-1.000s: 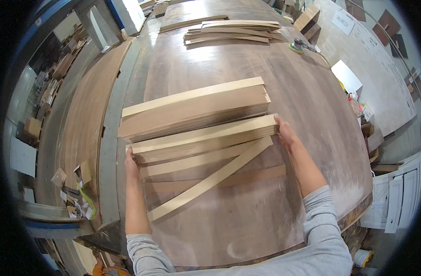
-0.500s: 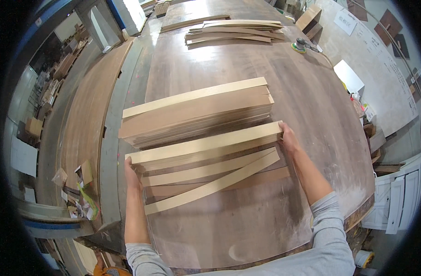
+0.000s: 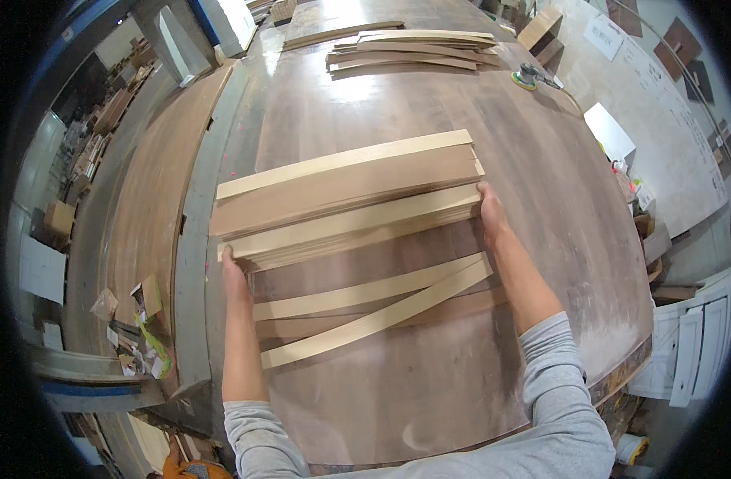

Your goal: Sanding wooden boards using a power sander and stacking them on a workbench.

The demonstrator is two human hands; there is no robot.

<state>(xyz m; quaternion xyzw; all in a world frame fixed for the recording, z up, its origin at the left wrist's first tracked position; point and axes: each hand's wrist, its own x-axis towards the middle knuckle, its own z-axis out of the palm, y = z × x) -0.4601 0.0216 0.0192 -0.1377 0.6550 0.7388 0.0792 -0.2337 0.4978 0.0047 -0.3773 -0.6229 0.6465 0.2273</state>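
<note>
Between my two hands is a stack of thin, pale wood strips [image 3: 357,223]. My left hand [image 3: 235,270] grips its left end, thumb on top, and my right hand [image 3: 491,209] grips the right end. The stack sits right against the near side of a wider pile of brown wood boards [image 3: 349,182], partly hiding it. One pale strip [image 3: 341,163] lies along the far edge of that pile. Nearer to me, two loose pale strips, one straight [image 3: 365,289] and one slanted [image 3: 381,317], lie over a darker brown strip [image 3: 461,304].
Everything lies on a large brown worktable [image 3: 381,391]. Toward the far end is a heap of loose strips [image 3: 413,53], with an orbital sander [image 3: 527,76] to its right. A long wooden panel [image 3: 162,184] runs along the left. An orange-clad person [image 3: 194,467] shows at the lower left.
Both hands have moved the pale strip stack away from me, up against the brown board pile. The gap between the stack and the loose strips has widened.
</note>
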